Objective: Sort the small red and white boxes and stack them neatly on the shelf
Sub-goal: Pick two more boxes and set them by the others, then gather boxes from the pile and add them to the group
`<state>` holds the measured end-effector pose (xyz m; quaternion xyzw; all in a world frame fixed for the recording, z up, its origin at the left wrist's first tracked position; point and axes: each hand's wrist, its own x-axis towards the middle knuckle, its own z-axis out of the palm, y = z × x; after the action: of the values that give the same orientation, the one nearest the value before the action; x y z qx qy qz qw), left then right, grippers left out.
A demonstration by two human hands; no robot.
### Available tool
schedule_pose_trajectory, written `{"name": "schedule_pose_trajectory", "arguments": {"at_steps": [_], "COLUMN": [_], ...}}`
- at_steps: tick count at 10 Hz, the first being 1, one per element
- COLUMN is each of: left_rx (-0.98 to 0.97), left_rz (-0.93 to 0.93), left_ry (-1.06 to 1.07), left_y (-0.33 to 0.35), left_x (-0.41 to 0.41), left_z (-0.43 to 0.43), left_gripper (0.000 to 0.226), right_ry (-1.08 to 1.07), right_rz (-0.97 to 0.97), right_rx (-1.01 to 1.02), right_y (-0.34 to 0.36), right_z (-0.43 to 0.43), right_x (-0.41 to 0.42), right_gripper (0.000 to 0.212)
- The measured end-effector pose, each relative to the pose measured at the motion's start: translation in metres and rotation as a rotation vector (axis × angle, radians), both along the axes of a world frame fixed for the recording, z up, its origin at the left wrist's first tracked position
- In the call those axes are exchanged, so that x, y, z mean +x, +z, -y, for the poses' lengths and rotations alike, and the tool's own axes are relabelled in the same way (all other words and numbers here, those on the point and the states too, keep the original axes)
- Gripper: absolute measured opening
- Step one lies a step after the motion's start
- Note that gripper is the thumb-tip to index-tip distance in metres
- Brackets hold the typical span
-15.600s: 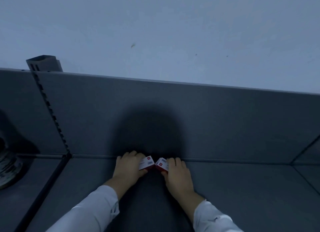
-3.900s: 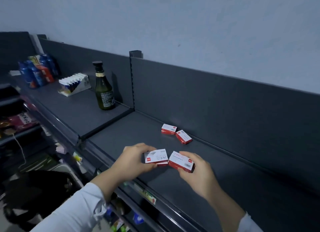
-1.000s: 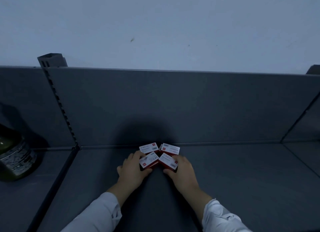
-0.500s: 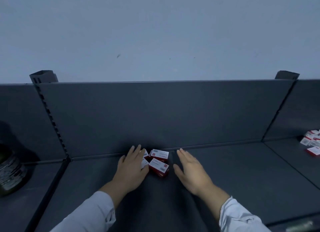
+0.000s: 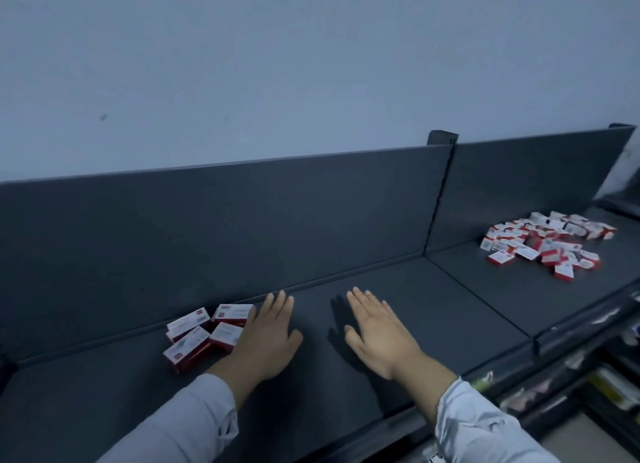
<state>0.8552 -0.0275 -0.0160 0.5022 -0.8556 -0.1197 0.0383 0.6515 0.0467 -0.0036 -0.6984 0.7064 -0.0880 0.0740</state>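
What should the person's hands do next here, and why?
Probably reach the right hand over to the loose pile on the shelf to the right and pick up more boxes. Both hands are open and hold nothing, the left hand lies beside the small group by the back panel, and the pile is unsorted.

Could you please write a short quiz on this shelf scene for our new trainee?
1. True or false: the left hand and the right hand are both open and hold nothing.
2. Where does the loose pile of boxes lie? A) on the right-hand shelf section; B) under the right hand; C) against the left sleeve.
3. Fill in: the small group of boxes beside the left hand shows ___ tops.
Key: 1 true; 2 A; 3 four.
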Motion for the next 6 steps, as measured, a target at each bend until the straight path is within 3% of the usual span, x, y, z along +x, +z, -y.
{"name": "schedule_pose_trajectory", "arguments": {"at_steps": [6], "left_rx": [0.004], "left_rz": [-0.056], "left_ry": [-0.231], "left_y": [0.024], "left_x": [-0.289], "left_z": [-0.097], "left_gripper": [0.064], "right_ry": [-0.167], "right_rz": [-0.008], "right_rx": [-0.026], "right_y": [0.025], "right_z": [-0.121], "right_x": [-0.254], "right_gripper": [0.065]}}
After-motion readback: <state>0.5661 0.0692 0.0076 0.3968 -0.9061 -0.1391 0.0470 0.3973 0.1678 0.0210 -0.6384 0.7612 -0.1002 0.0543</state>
